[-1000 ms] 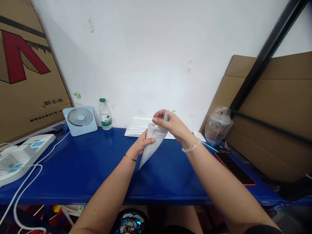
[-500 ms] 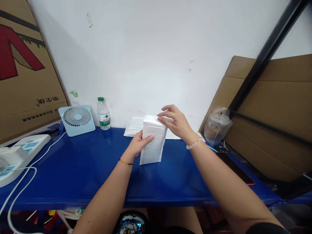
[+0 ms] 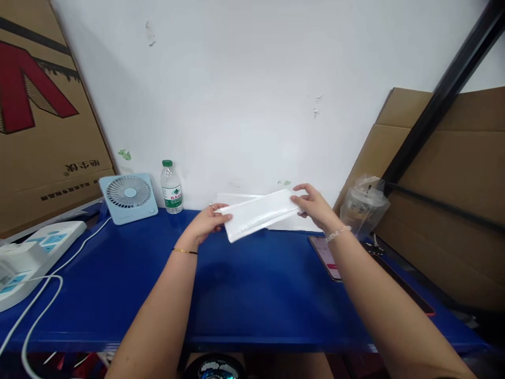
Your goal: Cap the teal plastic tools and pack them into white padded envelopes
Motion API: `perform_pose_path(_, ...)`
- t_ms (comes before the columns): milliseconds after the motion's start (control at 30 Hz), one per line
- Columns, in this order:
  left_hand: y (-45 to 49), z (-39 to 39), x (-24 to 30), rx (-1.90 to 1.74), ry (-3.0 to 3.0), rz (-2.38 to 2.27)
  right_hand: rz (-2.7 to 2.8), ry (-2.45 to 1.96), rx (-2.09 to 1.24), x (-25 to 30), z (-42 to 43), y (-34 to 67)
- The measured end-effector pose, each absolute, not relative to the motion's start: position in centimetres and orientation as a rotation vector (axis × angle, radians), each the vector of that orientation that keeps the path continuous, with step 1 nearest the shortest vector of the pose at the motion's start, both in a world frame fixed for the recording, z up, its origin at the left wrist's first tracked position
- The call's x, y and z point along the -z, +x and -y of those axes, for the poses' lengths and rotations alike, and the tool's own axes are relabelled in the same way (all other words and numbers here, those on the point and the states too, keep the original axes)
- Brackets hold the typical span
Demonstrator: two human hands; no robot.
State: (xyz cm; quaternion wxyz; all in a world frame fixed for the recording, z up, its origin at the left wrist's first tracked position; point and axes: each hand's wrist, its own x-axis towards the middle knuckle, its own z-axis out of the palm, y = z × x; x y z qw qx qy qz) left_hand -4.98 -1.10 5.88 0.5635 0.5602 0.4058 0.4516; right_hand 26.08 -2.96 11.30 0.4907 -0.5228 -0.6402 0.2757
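Observation:
A white padded mailer envelope [image 3: 258,215] is held lengthwise above the blue table [image 3: 244,284], tilted slightly up to the right. My left hand [image 3: 207,223] pinches its left end and my right hand [image 3: 311,205] grips its right end. Behind it, against the wall, lies a stack of more white envelopes [image 3: 236,199], partly hidden by the held one.
A small blue desk fan [image 3: 128,196] and a water bottle [image 3: 171,187] stand at the back left. A white power strip [image 3: 27,258] with cable lies far left. A phone [image 3: 327,255] lies right, beside a bagged plastic drink cup [image 3: 363,205]. Cardboard boxes flank both sides.
The envelope went from upright with my right hand at its top to lying horizontal, held by both ends. A phone lying on the table to the right now shows a lit screen.

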Motion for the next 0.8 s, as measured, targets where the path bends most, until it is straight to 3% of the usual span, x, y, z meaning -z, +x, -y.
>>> perform_pose_path(100, -5.6, -2.0, -7.6, -1.42, 1.01, -0.978, 1.52, -1.245, -0.75, -8.9, -0.2, 25.4)
perform_pose_path(233, -5.1, -5.4, -7.8, -1.664, 1.045, -0.968, 1.543, -1.401, -0.453, -6.3, -4.5, 23.3)
perform_pose_path(400, -4.4, -6.7, -3.8, -1.309, 1.613, -1.509, 1.772, -1.539, -0.349, -4.2, -6.7, 22.9)
perform_pose_path(800, -2.1, -5.1, -0.6, -1.08, 2.054, -1.743, 2.368, -2.127, -0.082, -1.2, -4.3, 33.1)
